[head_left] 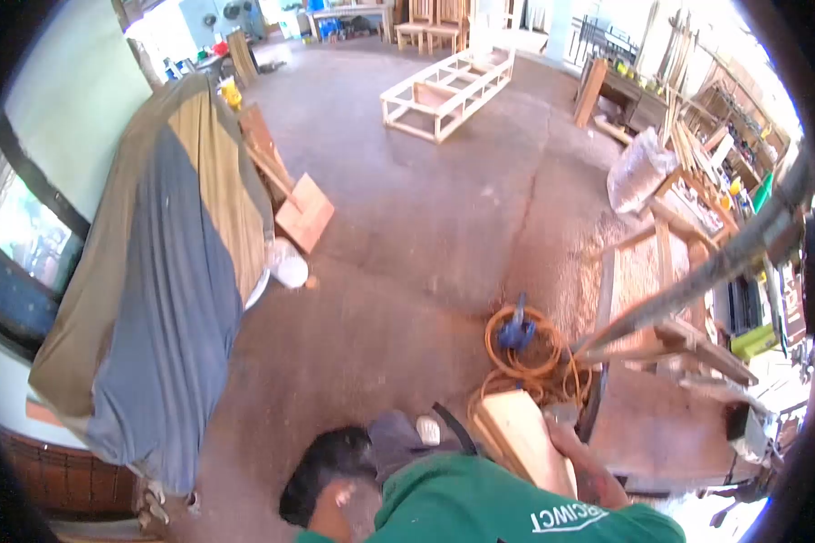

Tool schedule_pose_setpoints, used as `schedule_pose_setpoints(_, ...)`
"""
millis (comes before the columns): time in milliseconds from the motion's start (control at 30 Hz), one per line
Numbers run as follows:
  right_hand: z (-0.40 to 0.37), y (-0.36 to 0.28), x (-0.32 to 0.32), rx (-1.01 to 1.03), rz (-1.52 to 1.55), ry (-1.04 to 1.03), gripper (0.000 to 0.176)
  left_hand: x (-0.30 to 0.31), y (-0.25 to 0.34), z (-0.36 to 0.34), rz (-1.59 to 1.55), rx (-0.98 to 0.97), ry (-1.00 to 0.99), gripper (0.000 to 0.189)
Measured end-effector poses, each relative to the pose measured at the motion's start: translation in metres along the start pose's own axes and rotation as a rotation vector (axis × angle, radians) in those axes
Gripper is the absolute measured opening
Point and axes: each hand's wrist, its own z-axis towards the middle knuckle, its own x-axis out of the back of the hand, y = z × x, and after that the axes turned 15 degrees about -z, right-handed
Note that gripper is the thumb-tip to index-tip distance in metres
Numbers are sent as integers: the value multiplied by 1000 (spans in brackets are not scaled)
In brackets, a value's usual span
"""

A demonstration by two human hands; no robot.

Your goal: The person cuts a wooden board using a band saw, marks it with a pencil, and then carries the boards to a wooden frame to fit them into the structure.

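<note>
My right hand point(570, 445) is at the lower right, its fingers closed against the side of a pale wooden piece point(523, 434). A small grey object point(563, 414), too blurred to name, shows just beyond those fingers. At the bottom, left of my green shirt point(480, 507), my left hand point(342, 509) is blurred and partly cut off by the frame. It lies beside a dark, fuzzy shape point(326, 471), and its fingers cannot be made out. Grey cloth point(397, 442) and a small whitish thing point(428, 430) show between the hands.
An orange hose point(491, 342) lies coiled around a blue tool point(517, 333) ahead. Draped cloth point(167, 271) covers something tall at left. A wooden frame point(439, 110) stands farther off. At right are a slanting pole point(688, 285), a plastic sack point(638, 172) and a brown board point(661, 421).
</note>
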Motion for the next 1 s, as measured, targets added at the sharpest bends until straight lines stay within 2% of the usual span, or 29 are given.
schedule_pose_setpoints(33, 4, -18, 14, 37, -68, 36, 75, -28, 20, -13, -102, -34, 89, 28)
schedule_pose_setpoints(67, 55, 6, -15, 209, -97, 119, 75, -44, 34, -22, -204, -62, 116, 31)
schedule_pose_setpoints(100, 60, -21, 4, 205, -91, 124, 75, -57, 52, -35, -303, -94, 146, 35)
schedule_pose_setpoints(133, 37, -71, 46, 107, -113, 10, 77, -57, 52, -48, -412, -462, 74, 38)
schedule_pose_setpoints(167, 25, -114, 79, 8, -135, -106, 80, -43, 81, -38, -325, -296, 98, 38)
schedule_pose_setpoints(200, 36, -143, 98, -169, -151, -120, 84, -21, 110, -23, -245, -187, 99, 38)
schedule_pose_setpoints(233, 64, -153, 102, -172, -152, -108, 84, 1, 136, -7, -190, -135, 100, 38)
schedule_pose_setpoints(300, 117, -163, 108, -297, 66, -102, 81, 52, 185, 35, -56, -65, 108, 38)
schedule_pose_setpoints(333, 125, -186, 132, -329, 131, -82, 83, 86, 204, 59, 36, -26, 108, 38)
schedule_pose_setpoints(400, 170, -196, 145, -334, 153, 32, 84, 170, 286, 108, 343, -4, -5, 37)
schedule_pose_setpoints(433, 177, -207, 170, -355, 154, 112, 85, 167, 315, 118, 734, -526, 726, 38)
schedule_pose_setpoints(467, 181, -216, 189, -376, 87, 176, 88, 209, 386, 160, 730, -391, 324, 40)
schedule_pose_setpoints(500, 174, -225, 217, -406, 82, 163, 88, 240, 436, 183, 560, -245, 391, 40)
schedule_pose_setpoints(533, 178, -242, 240, -469, 101, 116, 90, 270, 533, 150, 387, -111, 474, 40)
schedule_pose_setpoints(567, 188, -259, 255, -522, 127, 69, 91, 298, 607, 151, 510, -256, 511, 39)
schedule_pose_setpoints(600, 197, -266, 265, -525, 190, 74, 92, 305, 677, 151, 257, -447, 769, 38)
schedule_pose_setpoints(633, 216, -266, 268, -564, 227, 105, 87, 339, 744, 175, 1001, -470, 520, 35)
schedule_pose_setpoints(700, 245, -286, 288, -548, 186, 42, 88, 332, 881, 147, 555, -822, 742, 27)
schedule_pose_setpoints(733, 258, -287, 290, -562, 189, 35, 88, 338, 933, 164, 738, -776, 667, 29)
schedule_pose_setpoints(767, 280, -292, 292, -578, 181, 41, 88, 346, 980, 184, 916, -727, 596, 31)
schedule_pose_setpoints(800, 308, -300, 304, -586, 172, 52, 88, 344, 1018, 193, 918, -729, 598, 31)
schedule_pose_setpoints(867, 357, -322, 345, -593, 157, 42, 87, 326, 1089, 204, 17, -837, 484, 34)
schedule_pose_setpoints(933, 401, -347, 394, -611, 164, 22, 86, 305, 1156, 213, 141, -831, 505, 34)
schedule_pose_setpoints(967, 410, -358, 415, -623, 206, 23, 83, 302, 1165, 216, 270, -804, 514, 34)
schedule_pose_setpoints(1000, 427, -370, 446, -636, 246, 39, 80, 306, 1168, 257, 430, -791, 455, 33)
